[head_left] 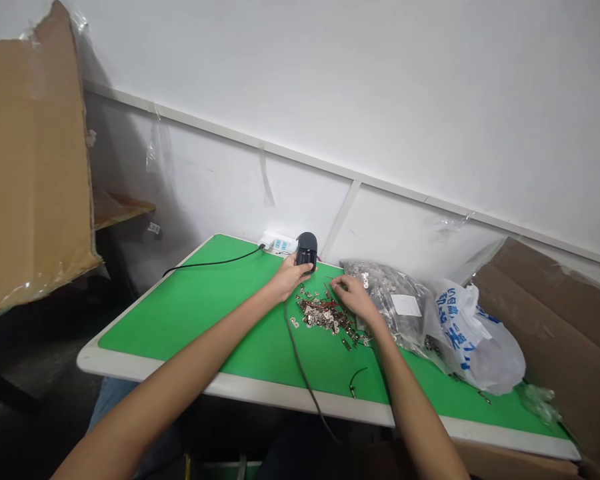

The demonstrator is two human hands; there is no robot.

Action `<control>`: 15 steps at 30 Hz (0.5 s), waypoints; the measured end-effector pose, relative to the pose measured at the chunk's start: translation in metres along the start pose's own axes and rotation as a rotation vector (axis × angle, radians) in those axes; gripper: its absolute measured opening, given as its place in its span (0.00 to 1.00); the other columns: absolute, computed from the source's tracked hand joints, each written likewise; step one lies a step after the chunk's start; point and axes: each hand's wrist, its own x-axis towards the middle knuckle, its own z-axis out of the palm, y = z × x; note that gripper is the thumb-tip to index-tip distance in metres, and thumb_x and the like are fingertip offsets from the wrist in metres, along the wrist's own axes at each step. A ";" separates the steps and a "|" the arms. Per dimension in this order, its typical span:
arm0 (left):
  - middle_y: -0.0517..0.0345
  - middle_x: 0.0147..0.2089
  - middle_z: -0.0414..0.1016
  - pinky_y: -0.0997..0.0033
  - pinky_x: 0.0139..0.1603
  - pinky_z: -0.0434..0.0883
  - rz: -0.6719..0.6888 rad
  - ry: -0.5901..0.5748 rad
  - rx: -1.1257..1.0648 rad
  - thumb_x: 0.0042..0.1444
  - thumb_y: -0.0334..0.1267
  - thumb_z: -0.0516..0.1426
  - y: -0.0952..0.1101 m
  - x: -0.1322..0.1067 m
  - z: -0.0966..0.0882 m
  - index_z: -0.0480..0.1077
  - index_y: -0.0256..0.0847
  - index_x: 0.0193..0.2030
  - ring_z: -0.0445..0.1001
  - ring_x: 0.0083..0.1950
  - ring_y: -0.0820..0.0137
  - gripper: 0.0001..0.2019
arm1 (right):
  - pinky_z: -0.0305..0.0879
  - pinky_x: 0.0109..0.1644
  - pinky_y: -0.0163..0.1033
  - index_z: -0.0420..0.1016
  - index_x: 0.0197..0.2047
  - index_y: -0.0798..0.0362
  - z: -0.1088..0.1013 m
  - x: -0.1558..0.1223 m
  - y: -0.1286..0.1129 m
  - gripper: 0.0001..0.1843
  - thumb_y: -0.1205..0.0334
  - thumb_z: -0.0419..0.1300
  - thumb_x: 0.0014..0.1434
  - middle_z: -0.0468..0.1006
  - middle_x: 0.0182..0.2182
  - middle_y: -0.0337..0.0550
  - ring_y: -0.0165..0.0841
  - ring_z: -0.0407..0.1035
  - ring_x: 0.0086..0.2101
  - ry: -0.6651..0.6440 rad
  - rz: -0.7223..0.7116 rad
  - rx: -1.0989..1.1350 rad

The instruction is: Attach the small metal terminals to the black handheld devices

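My left hand [289, 276] is closed on a black plastic housing [307, 243] with a rounded top and a recessed compartment, held up at the far side of the green table. To its right, my right hand [354, 295] has thumb and fingers brought together at the edge of a pile of small metal pieces [325, 315]. Whatever sits in those fingertips is too small to make out. Thin red wires are mixed into the pile. A dark cable [296, 353] runs from near my left hand over the table's front edge.
A white power strip [281, 243] with a black cord [215, 263] lies against the wall. On the right stand a clear bag of metal parts [385, 293], a white plastic bag [495, 353] and cardboard [555, 313]. A short wire piece [353, 387] lies near the front edge.
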 end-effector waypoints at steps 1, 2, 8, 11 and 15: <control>0.53 0.42 0.81 0.73 0.41 0.73 0.017 0.012 0.037 0.47 0.23 0.67 -0.001 0.000 0.000 0.73 0.38 0.45 0.79 0.40 0.70 0.18 | 0.72 0.46 0.47 0.80 0.38 0.52 0.001 0.001 0.003 0.08 0.64 0.58 0.63 0.83 0.37 0.46 0.40 0.76 0.39 0.004 0.004 -0.007; 0.53 0.42 0.81 0.73 0.40 0.73 0.032 0.017 0.065 0.46 0.24 0.68 -0.002 0.001 -0.001 0.73 0.38 0.45 0.78 0.39 0.70 0.19 | 0.72 0.47 0.47 0.80 0.38 0.52 0.001 0.001 0.005 0.08 0.66 0.58 0.62 0.83 0.37 0.46 0.40 0.75 0.39 0.001 0.003 -0.012; 0.54 0.38 0.80 0.73 0.38 0.73 0.071 -0.019 0.156 0.44 0.28 0.69 -0.006 0.002 -0.002 0.75 0.36 0.44 0.76 0.37 0.69 0.19 | 0.70 0.56 0.49 0.82 0.42 0.50 -0.001 -0.005 0.007 0.17 0.76 0.56 0.57 0.80 0.43 0.46 0.39 0.74 0.46 -0.075 -0.048 -0.014; 0.56 0.36 0.79 0.73 0.35 0.71 0.047 -0.039 0.159 0.42 0.30 0.70 -0.006 0.002 -0.002 0.76 0.36 0.42 0.75 0.35 0.69 0.18 | 0.66 0.62 0.51 0.82 0.44 0.49 -0.007 -0.007 0.001 0.21 0.77 0.52 0.59 0.78 0.47 0.47 0.39 0.72 0.51 -0.144 -0.103 0.014; 0.55 0.37 0.79 0.73 0.35 0.72 0.037 -0.040 0.142 0.41 0.33 0.72 -0.006 0.003 -0.002 0.75 0.36 0.43 0.75 0.35 0.70 0.20 | 0.65 0.63 0.53 0.80 0.45 0.48 -0.011 -0.007 -0.010 0.11 0.67 0.60 0.62 0.78 0.49 0.46 0.41 0.72 0.52 -0.169 -0.084 0.092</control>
